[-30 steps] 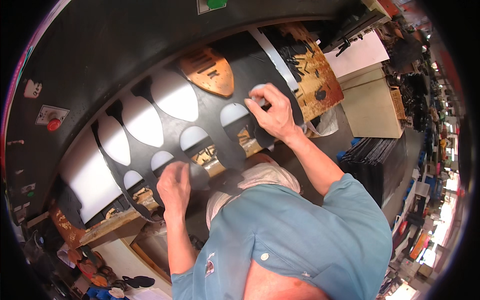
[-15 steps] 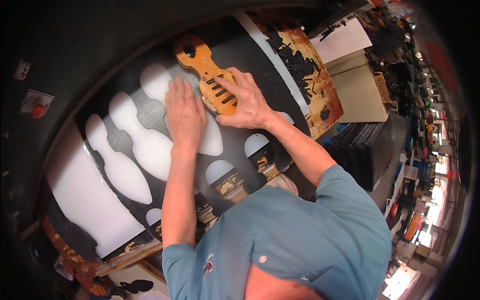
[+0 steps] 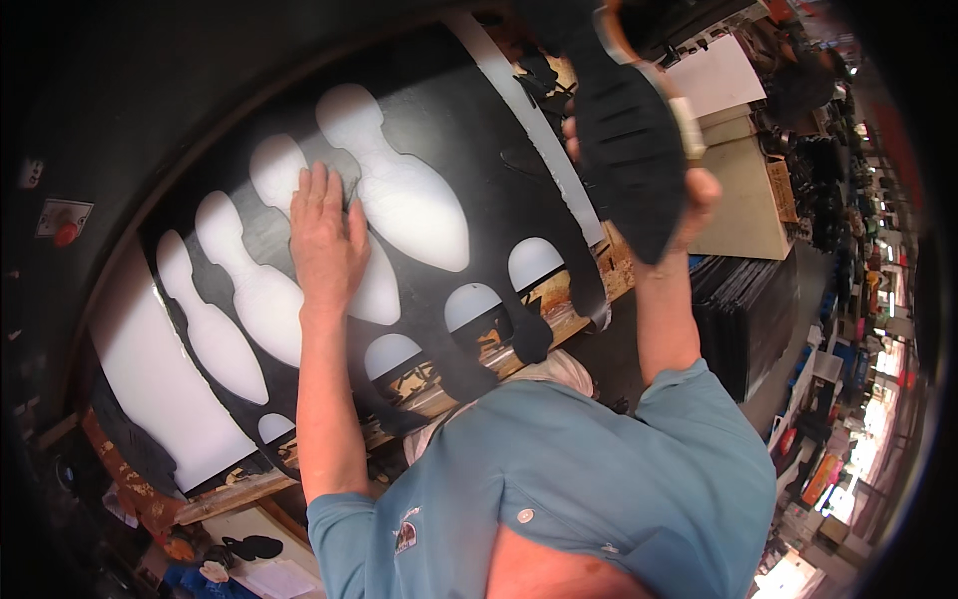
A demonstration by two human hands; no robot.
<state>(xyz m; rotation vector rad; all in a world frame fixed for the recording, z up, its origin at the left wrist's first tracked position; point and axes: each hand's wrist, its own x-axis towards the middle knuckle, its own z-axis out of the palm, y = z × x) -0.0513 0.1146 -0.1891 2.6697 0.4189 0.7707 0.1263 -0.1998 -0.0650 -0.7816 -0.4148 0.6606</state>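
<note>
Die [image 3: 631, 150] in right hand [image 3: 696, 212]

Two bare hands, one left hand [image 3: 324, 245] and one right hand [image 3: 701, 195]; one broad black sheet [image 3: 494, 195] with four white bowling-pin-shaped cut-outs [image 3: 414, 205], one partly covered, plus four half-round pale cut-outs [image 3: 472, 302] visible, can't tell if more behind the left forearm [image 3: 334, 409]. One slitted black sole-shaped piece [image 3: 629, 140], one small black flat offcut [image 3: 252, 547]. Also one long white strip [image 3: 529, 128], one white rectangular sheet [image 3: 160, 369], one round red push-button [image 3: 65, 234], one black sheet stack [image 3: 733, 319], one cream box [image 3: 740, 205].
</note>
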